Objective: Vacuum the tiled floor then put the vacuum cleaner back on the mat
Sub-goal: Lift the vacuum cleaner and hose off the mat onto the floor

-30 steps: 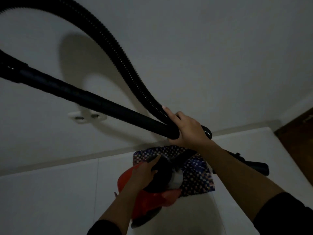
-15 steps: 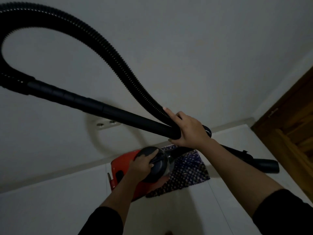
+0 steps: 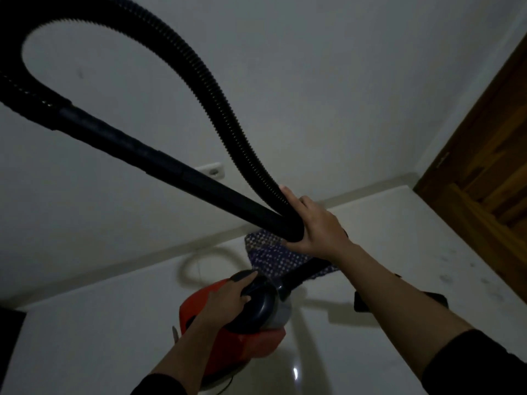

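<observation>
Vacuum cleaner (image 3: 256, 342) | left hand (image 3: 228, 299) grip curled on top | right hand (image 3: 316, 229) grip clamps hose (image 3: 212, 92), wand (image 3: 171, 166) | mat (image 3: 271, 258) beyond | door (image 3: 484, 155) right

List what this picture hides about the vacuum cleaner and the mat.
Head view only:
- mat: partly covered by right hand and hose.
- nozzle: middle behind the right forearm.
- hose: loop cut by the left edge.
- vacuum cleaner: underside unseen, so lifted or resting is unclear.

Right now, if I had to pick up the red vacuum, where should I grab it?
Probably the dark curved handle on top of the red vacuum, coming from above. It arches over the body, so fingers can curl round it, as the left hand does.
</observation>
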Motion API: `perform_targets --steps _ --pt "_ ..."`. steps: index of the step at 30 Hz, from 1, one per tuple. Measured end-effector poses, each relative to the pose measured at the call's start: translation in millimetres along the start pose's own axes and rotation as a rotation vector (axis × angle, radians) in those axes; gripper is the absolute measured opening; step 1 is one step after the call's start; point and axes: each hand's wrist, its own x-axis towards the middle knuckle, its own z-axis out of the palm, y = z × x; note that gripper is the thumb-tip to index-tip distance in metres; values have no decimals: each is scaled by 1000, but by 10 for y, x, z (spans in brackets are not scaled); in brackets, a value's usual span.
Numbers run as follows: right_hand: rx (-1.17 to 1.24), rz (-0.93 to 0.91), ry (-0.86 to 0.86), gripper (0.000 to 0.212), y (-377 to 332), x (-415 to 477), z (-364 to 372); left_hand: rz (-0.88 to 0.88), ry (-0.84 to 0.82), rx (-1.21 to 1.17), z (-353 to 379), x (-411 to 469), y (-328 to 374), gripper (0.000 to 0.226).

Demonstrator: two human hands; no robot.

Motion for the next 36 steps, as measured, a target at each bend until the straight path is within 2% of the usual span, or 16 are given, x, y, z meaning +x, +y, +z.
perform_targets --steps 4,7,13,16,19,28,36 --pt "49 18 -32 108 -126 -333 629 -13 -32 -126 587 -207 -451 61" --pt "61 39 -65 112 -57 -561 1251 2 -29 -104 1138 -196 -879 61" --pt "33 36 -75 110 293 -949 2626 -2 -10 -206 2266 211 -1732 56" --pt "-16 6 -71 113 501 -1051 3202 -14 -27 -242 2646 493 -2048 56" --pt "-48 -12 -47 113 657 -1040 3588 -6 32 -231 2889 766 -2290 57" --pt "-161 -126 88 112 923 -987 4179 77 154 -203 3193 1368 -2726 56" --pt "-164 -117 119 112 894 -1015 4314 141 24 -142 3094 1471 -2818 57"
